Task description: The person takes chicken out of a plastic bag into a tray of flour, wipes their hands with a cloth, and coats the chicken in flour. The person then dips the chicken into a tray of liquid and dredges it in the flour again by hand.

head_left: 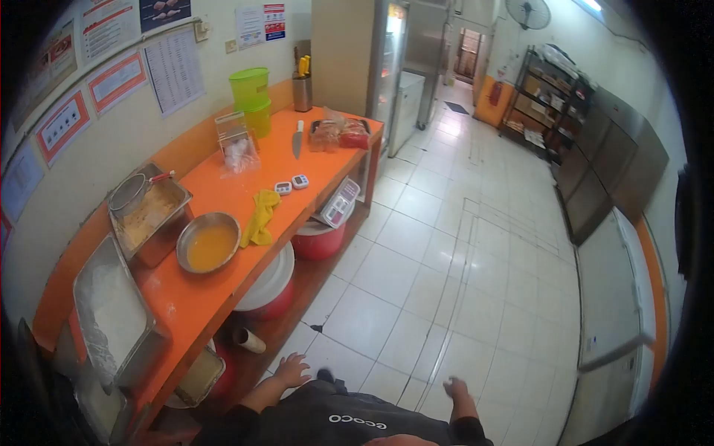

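Note:
My left hand (291,370) is open in the air, fingers spread and holding nothing, beside the front edge of the orange table (223,290). My right hand (456,388) hangs over the tiled floor with its fingers loosely curled and no object visible in it. On the table nearest my left side are a metal bowl of yellow-orange liquid (208,247), a steel pan of white flour-like powder (108,305) and a deep pan of pale crumbly coating (152,215). A wire strainer (128,195) rests on the deep pan's rim. A yellow cloth (260,218) lies beside the bowl.
Farther along the table are two timers (291,184), a knife (297,140), bagged meat (342,134), green tubs (251,97) and a knife holder (303,93). Lidded red buckets (271,286) stand below. Steel cabinets (606,156) and white freezers (617,282) line the right; tiled floor (424,275) runs between.

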The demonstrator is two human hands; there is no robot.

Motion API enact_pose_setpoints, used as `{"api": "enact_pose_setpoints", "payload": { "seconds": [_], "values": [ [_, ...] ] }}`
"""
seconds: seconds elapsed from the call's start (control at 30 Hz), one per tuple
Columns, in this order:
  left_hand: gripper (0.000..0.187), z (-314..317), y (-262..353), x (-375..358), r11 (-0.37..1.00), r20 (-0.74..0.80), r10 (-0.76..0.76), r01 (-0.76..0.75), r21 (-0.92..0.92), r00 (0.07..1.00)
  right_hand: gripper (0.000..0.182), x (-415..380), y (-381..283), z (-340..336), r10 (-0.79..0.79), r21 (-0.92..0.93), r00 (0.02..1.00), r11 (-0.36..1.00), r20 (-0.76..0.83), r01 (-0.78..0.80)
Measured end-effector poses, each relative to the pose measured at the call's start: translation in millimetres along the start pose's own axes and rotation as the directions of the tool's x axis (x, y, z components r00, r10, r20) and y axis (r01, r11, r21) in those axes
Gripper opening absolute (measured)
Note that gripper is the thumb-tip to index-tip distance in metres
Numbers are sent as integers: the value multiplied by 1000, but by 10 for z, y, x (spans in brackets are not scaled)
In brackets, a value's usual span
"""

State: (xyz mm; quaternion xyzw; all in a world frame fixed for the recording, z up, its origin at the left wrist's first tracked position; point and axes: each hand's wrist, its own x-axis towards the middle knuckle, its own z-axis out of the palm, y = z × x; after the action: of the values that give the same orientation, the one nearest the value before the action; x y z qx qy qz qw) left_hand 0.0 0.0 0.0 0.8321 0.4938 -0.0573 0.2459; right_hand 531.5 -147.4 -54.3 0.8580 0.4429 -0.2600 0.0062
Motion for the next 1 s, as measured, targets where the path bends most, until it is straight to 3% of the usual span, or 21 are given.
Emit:
{"api": "enact_pose_setpoints", "payload": {
  "seconds": [0.07, 0.1, 0.17, 0.2, 0.27, 0.33, 0.37, 0.4, 0.47, 0.57, 0.63, 0.67, 0.73, 0.87, 0.93, 1.0],
  "values": [
    [36, -230, -78, 240, 997, -119, -57, 50, -60, 991, 46, 703, -733, -646, -79, 40, 995, 996, -64, 82],
    [34, -355, -167, 459, 991, -258, -56, 22, -133, 964, 44, 1055, -1049, -808, -128, 41, 984, 990, -124, 134],
    [30, -582, -316, 836, 965, -511, -85, -56, -255, 855, 42, 1309, -1820, -1242, -173, 169, 978, 967, -120, 192],
    [28, -878, -330, 1102, 969, -638, -56, -114, -221, 768, 42, 1469, -2197, -1422, -199, 227, 971, 947, -134, 225],
    [35, -1721, -310, 1505, 985, -710, -112, -16, -170, 696, 40, 1919, -2500, -1216, -303, 151, 946, 936, -114, 318],
    [44, -2431, -464, 1919, 954, -798, -301, 145, -264, 522, 45, 2189, -2790, -1099, -364, 95, 906, 931, 215, 351],
    [48, -2748, -575, 2148, 915, -848, -337, 356, -191, 410, 49, 2271, -2975, -1185, -401, -25, 818, 893, 413, 450],
    [53, -3030, -715, 2355, 823, -896, -333, 554, -126, 292, 50, 2387, -3092, -1217, -401, -100, 773, 856, 491, 508],
    [48, -3163, -1351, 2820, 695, -656, -623, 687, -213, 426, 49, 2651, -3192, -1310, -366, -95, 801, 883, 474, 460],
    [41, -3740, -1574, 3110, 724, -640, -669, 522, -450, 377, 48, 3050, -3184, -1506, -341, -45, 874, 925, 346, 378],
    [36, -4318, -1189, 3196, 804, -739, -584, 370, -466, 337, 48, 3299, -3149, -1671, -270, 40, 913, 962, 306, 271],
    [34, -4475, -1014, 3305, 832, -779, -548, 298, -468, 306, 48, 3483, -3096, -1669, -268, 9, 894, 959, 359, 284],
    [38, -4550, -902, 3757, 894, -818, -448, 199, -401, 361, 48, 3987, -3057, -1709, -266, -60, 849, 943, 456, 328],
    [47, -4355, -595, 5082, 858, -760, -476, 43, -512, 442, 49, 5235, -3522, -2057, -353, -131, 776, 866, 523, 482],
    [41, -4280, -544, 5757, 945, -837, -301, 24, -327, 457, 49, 5882, -4038, -2333, -399, -188, 783, 824, 477, 534],
    [34, -4032, -714, 6498, 996, -883, -45, 86, -5, 468, 46, 6447, -4625, -2692, -493, -167, 791, 801, 362, 576]
  ]
}}
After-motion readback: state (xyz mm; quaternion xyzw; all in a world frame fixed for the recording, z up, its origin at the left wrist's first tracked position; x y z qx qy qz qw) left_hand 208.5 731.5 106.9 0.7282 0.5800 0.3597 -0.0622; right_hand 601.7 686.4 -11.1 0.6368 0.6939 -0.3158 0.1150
